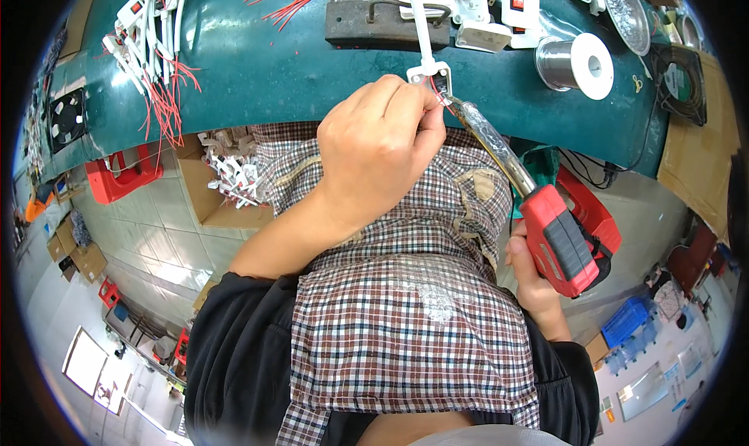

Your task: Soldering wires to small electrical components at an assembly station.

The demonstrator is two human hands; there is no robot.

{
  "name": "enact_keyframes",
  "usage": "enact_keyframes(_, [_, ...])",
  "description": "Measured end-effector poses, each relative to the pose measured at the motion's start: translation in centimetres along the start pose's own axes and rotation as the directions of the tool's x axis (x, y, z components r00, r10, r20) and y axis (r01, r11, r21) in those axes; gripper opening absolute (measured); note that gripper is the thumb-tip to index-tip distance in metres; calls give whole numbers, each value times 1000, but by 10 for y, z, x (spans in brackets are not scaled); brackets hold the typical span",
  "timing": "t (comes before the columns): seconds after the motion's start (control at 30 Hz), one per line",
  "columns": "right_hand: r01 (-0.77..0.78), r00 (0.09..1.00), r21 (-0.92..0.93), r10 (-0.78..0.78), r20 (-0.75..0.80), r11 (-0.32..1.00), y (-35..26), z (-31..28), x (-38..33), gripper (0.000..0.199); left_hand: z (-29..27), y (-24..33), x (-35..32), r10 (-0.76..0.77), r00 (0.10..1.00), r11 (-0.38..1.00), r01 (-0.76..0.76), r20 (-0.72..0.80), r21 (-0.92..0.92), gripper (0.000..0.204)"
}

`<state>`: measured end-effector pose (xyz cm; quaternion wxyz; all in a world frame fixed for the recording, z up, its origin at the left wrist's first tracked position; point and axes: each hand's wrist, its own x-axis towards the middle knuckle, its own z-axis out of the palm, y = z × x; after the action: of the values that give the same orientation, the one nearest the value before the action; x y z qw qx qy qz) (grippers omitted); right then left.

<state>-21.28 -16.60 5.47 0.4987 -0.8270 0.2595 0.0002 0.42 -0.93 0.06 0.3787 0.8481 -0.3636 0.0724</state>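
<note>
My left hand (374, 138) is closed in a pinch at the near edge of the bench, on a thin red wire (434, 86). That wire runs into a small white switch housing (415, 73), which lies open-side up with a thick white cable (420, 25) leading away from it. My right hand (534, 278) grips a soldering iron (555, 239) by its red and black handle. The iron's tip meets the housing right beside my left fingertips; the exact contact point is too small to make out.
A heavy metal block (367, 25) stands behind the housing, with white switches (519, 5) to its right. A solder spool (589, 65) and a round metal dish (624, 13) sit at the right. White cables with red wire ends (160, 48) lie left. Below is a cardboard box (199, 185) of parts.
</note>
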Motion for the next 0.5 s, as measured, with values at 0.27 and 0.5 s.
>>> enact_keyframes(0.27, [17,1000,5,-17,9,1000,0,-1,1,22,0,0,-1,2,1000,1000,-2,-4,-2,16])
enact_keyframes(0.5, [83,996,-50,-84,-21,995,3,-2,-1,25,0,1,0,-9,1000,1000,9,6,-3,15])
